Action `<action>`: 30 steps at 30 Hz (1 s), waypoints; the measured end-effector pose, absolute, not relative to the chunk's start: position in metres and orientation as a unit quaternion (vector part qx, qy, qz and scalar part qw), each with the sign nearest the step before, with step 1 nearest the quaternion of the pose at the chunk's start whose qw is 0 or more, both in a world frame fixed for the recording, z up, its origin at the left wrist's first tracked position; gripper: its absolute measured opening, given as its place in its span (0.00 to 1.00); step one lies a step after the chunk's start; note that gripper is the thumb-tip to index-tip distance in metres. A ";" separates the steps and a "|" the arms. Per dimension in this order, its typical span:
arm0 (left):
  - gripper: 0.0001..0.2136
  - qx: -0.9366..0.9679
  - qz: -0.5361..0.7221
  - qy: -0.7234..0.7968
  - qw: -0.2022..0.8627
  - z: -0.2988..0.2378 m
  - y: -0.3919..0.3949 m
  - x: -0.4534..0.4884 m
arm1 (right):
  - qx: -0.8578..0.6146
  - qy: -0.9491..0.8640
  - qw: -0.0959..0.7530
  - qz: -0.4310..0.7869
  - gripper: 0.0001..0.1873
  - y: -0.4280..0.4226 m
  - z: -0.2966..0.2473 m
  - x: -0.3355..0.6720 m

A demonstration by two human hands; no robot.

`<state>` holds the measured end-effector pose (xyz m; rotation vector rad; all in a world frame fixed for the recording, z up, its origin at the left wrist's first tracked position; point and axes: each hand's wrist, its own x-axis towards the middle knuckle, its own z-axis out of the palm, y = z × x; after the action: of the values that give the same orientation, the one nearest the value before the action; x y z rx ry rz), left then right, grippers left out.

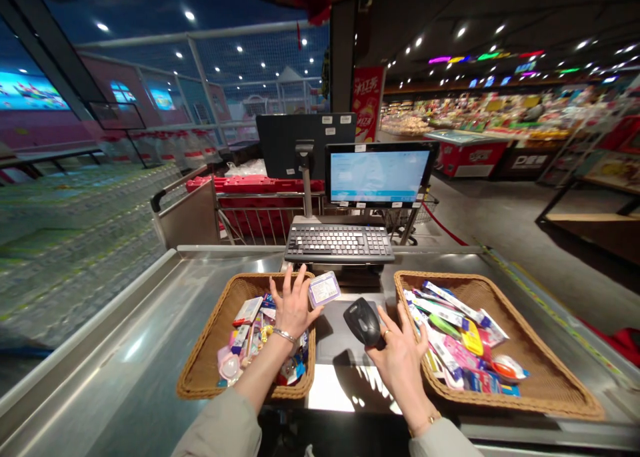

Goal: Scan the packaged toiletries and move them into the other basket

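Observation:
My left hand (293, 308), fingers stretched, is above the left wicker basket (200, 370). A small white pack with a purple edge (324, 289) sits at its thumb and forefinger, seemingly held between them, its printed side facing me. In that basket lie boxed and bagged small goods (249, 310). My right hand (400, 350) is beside the right wicker basket (545, 350). Between its thumb and forefinger is a black rounded device (363, 321), apparently a barcode scanner, over the counter; the other fingers spread apart and its lower part is hidden. Colourful packets (470, 337) fill the right basket.
A metal checkout counter (150, 310) runs under both baskets. Behind them stand a black keyboard (340, 242), a lit monitor (379, 177) and a second screen's back (280, 143). A metal cart (187, 210) is beyond. Stacked bottles (75, 257) stand at left.

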<state>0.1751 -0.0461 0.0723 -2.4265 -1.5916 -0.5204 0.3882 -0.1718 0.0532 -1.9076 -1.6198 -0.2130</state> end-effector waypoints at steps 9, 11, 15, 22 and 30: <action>0.30 -0.826 -0.167 -0.531 0.088 0.072 -0.047 0.188 | -0.717 -0.620 0.310 -0.079 0.10 -0.174 0.052 0.389; 0.31 -0.828 -0.168 -0.528 0.089 0.072 -0.047 0.189 | -0.719 -0.618 0.309 -0.073 0.12 -0.175 0.054 0.389; 0.31 -0.831 -0.170 -0.522 0.089 0.071 -0.047 0.191 | -0.723 -0.615 0.308 -0.063 0.13 -0.176 0.056 0.388; 0.31 -0.832 -0.179 -0.516 0.098 0.067 -0.045 0.193 | -0.724 -0.615 0.305 -0.065 0.13 -0.176 0.055 0.389; 0.30 -0.823 -0.243 -0.494 0.138 0.061 -0.043 0.194 | -0.720 -0.616 0.310 -0.075 0.14 -0.175 0.053 0.390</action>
<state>0.1942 -0.0428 0.0612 -2.3812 -1.4298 -0.7030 0.3901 -0.1746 0.0529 -1.9032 -1.6270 -0.1986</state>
